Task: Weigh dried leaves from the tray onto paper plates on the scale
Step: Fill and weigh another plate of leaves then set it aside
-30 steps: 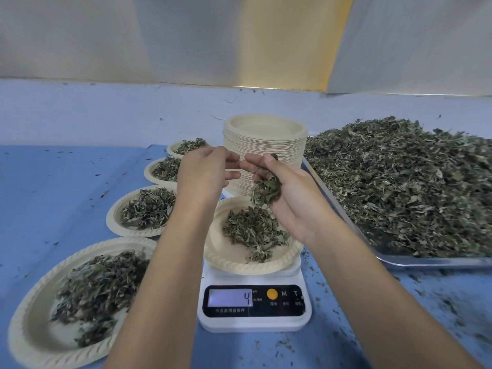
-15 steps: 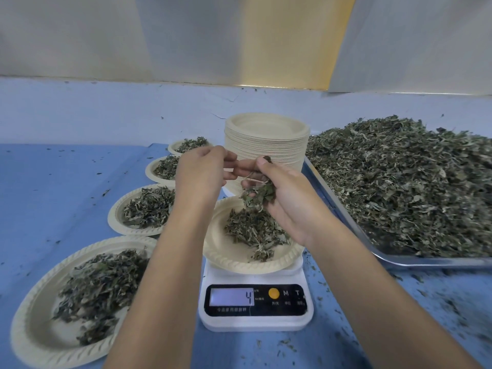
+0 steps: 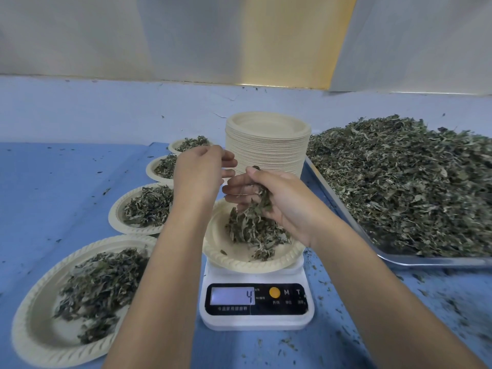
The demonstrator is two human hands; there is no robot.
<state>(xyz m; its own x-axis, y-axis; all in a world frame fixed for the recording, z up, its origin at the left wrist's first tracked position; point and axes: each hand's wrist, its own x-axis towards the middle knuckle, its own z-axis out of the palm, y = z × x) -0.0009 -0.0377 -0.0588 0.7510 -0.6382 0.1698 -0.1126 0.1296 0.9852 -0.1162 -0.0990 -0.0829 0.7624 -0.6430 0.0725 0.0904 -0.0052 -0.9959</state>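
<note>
Gripping a clump of dried leaves in the right hand, thumb and curled fingers closing round it. Holding that clump directly above the paper plate sitting on the digital kitchen scale, with its lowest strands trailing down into the leaf pile already lying there. Probably needing only a loosening of the fingers, straight down, with no sideways travel. Hovering the left hand just at 10 o'clock of the clump, back turned to the camera, fingers loosely bent toward the right fingertips. Not possible to tell whether pinching any leaf. Reading a 4 on the display, so likely adjusting the portion in small amounts. Judging the right hand the nearer one to the metal tray at 3 o'clock of the scale, heaped with loose leaves. Noting a stack of unused paper plates at 12 o'clock and four filled plates running from 8 toward 11 o'clock
</note>
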